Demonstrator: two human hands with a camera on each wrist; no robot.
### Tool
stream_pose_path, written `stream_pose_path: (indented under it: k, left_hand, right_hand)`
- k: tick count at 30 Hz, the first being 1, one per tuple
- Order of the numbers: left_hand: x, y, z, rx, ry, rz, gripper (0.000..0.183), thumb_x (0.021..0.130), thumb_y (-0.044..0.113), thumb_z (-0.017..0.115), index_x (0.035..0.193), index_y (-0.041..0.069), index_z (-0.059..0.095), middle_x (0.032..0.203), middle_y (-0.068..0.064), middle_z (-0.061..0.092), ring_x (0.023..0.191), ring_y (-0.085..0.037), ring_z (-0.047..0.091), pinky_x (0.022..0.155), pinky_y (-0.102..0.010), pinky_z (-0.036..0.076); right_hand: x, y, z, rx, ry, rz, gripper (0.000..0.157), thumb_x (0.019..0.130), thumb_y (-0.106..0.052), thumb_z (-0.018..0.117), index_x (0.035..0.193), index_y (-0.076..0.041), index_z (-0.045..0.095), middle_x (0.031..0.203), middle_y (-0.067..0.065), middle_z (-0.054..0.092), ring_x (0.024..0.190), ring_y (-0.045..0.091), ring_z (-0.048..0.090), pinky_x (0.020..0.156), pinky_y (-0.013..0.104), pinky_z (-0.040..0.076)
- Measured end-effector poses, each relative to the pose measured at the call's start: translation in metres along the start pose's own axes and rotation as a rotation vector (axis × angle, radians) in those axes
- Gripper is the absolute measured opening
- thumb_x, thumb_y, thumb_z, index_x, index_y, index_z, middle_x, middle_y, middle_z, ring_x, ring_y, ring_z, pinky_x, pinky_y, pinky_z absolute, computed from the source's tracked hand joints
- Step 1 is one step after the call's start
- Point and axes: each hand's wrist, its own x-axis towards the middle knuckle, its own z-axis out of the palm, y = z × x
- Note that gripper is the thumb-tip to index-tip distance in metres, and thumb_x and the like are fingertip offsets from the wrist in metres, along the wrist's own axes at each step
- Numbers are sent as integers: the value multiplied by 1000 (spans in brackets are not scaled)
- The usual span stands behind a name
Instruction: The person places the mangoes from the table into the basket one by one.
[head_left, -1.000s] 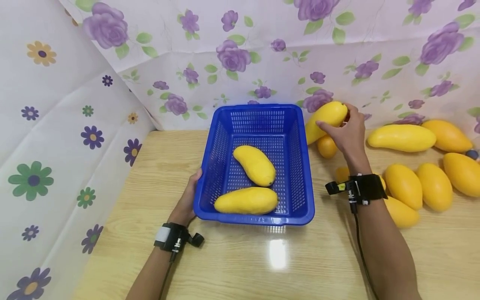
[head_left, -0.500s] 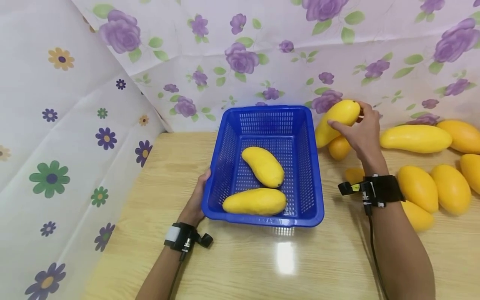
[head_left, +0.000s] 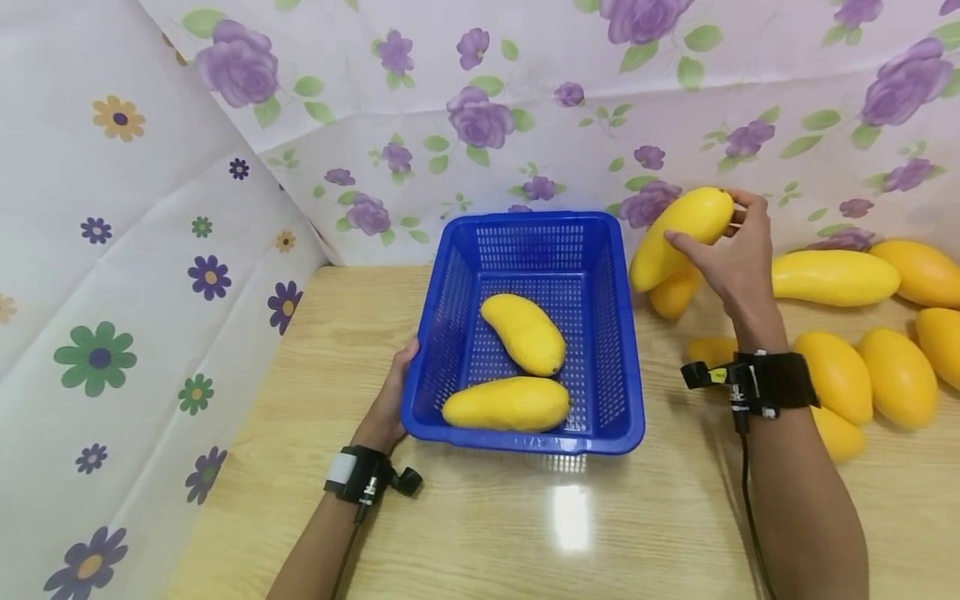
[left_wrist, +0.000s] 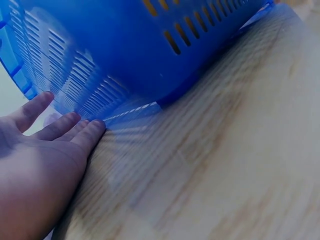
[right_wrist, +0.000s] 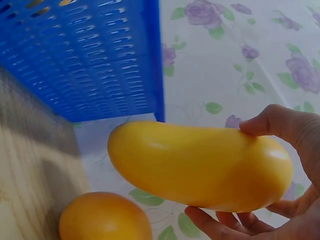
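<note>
My right hand [head_left: 742, 258] holds a long yellow mango [head_left: 678, 237] just right of the blue plastic basket [head_left: 636, 367]. In the right wrist view, the thumb lies on one side of this mango [right_wrist: 190, 165] and the fingers curl under the other. A rounder orange mango [head_left: 675, 293] sits beneath it, partly covered. On the basket's left side, my left hand [head_left: 386, 408] rests against the wall. Its fingers [left_wrist: 57, 127] look nearly straight in the left wrist view, tips at the slotted side. Inside the basket lie two yellow mangoes, one slanted [head_left: 525, 333] and one crosswise [head_left: 506, 404].
Several mangoes [head_left: 832, 375] are spread on the wooden table [head_left: 480, 533] at the right, some behind my right forearm. A long yellow mango [head_left: 836, 277] lies near the back. Flowered cloth [head_left: 480, 50] hangs behind, and another patterned cloth [head_left: 150, 333] borders the left.
My right hand has raised the long mango slightly and moved it a little to the right. The left hand stays at the basket, and the head view has shifted somewhat.
</note>
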Motion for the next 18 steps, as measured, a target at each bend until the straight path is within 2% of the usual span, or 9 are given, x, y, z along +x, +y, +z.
stream_pose_path:
  k: [7, 13, 18]
  left_hand:
    - [0, 2, 1, 11, 17, -12, 65, 102, 54, 29, 159, 26, 19, 157, -22, 24, 132, -35, 36, 104, -45, 38]
    - [2, 2, 1, 19, 19, -23, 65, 101, 56, 30, 159, 30, 17, 159, -18, 23, 135, -38, 32, 104, -48, 37]
    - [3, 3, 0, 18, 22, -35, 66, 101, 55, 29, 159, 27, 18, 155, -23, 25, 128, -35, 40, 101, -45, 41]
  right_hand:
    - [-3, -11, -3, -45, -27, -18, 84, 77, -38, 80, 148, -18, 39, 133, 5, 40, 111, 16, 39, 84, 32, 38]
    - [-4, -16, -4, -56, -15, -31, 80, 78, -38, 79, 148, -21, 44, 130, 1, 39, 109, 16, 40, 84, 33, 37]
    - [-5, -16, -6, -37, 4, -47, 78, 78, -35, 80, 147, -22, 46, 125, -3, 38, 107, 15, 39, 85, 33, 34]
